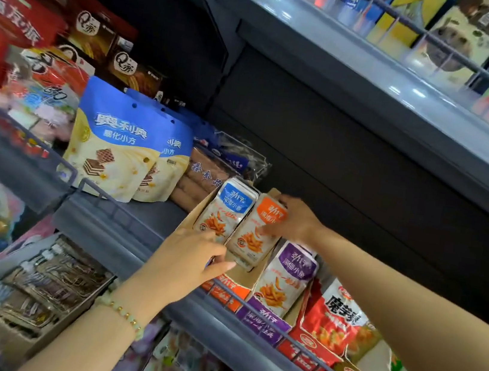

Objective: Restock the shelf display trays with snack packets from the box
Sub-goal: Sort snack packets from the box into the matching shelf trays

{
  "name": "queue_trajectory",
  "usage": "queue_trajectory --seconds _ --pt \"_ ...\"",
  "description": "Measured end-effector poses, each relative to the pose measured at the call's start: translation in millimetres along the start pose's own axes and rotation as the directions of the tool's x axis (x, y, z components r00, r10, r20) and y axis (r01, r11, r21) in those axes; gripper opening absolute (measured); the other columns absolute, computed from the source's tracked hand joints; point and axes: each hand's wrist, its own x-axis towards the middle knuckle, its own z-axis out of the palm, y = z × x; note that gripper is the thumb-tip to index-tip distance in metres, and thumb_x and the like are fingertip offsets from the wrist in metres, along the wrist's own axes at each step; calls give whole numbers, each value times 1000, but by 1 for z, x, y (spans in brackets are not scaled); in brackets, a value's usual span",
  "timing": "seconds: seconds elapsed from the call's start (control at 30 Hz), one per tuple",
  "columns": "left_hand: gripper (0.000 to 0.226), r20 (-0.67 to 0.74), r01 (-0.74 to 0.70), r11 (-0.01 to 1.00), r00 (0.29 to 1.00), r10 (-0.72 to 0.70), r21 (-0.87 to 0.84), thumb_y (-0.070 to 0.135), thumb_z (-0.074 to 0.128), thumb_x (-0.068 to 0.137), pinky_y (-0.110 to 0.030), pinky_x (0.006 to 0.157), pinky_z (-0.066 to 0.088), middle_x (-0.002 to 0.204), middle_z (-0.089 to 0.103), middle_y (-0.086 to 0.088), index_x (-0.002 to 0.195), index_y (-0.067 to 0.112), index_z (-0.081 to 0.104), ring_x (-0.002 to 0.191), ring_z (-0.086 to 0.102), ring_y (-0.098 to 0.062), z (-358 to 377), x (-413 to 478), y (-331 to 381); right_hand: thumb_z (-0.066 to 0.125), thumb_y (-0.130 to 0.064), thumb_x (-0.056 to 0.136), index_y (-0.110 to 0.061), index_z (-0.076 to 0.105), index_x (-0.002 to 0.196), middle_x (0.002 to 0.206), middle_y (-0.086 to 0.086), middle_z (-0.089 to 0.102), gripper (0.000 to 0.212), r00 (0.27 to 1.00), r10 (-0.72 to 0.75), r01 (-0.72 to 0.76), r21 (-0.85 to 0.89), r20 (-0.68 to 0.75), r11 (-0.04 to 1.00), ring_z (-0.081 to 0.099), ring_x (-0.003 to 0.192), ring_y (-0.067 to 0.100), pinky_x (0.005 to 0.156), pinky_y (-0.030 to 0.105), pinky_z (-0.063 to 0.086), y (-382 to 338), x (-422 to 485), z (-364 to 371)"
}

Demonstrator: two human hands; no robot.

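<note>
The orange packets (256,234) sit between the grips: right hand (293,220) pinches top (left hand (189,259) pinches bottom).

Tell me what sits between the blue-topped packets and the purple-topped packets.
The orange-topped packets, gripped at the top by the right hand, stand between the blue-topped packets and purple-topped packets; the head view shows it.

Snack packets (227,211) stand in a cardboard tray (193,219) on the shelf (144,218); wafer pouches (110,147) at nine o'clock, another tray (261,321) at four.
</note>
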Motion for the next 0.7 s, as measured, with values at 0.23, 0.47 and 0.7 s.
queue_trajectory --seconds 0.23,0.47,0.7 --pt "27 -12 18 999 1000 -18 -43 53 40 94 -19 82 30 100 54 14 82 30 47 92 45 -4 1 1 -4 80 -34 73 -28 43 132 127 -4 57 70 993 -95 74 -249 -73 966 59 110 16 95 35 51 8 5 16" --pt "27 7 36 998 999 -35 -42 54 41 93 -19 84 30 96 51 15 81 31 47 85 43 -1 3 3 -5 75 -42 78 -33 41 139 136 -3 51 70 978 -161 106 -347 -135 932 52 121 18 105 42 42 13 -4 20" --pt "29 -24 43 999 999 -43 -16 56 41 92 -26 96 34 96 51 17 88 32 57 89 44 1 7 3 -6 73 -47 78 -34 40 141 144 1 43 72 963 -173 89 -363 -206 927 44 129 22 110 44 34 16 -6 27"
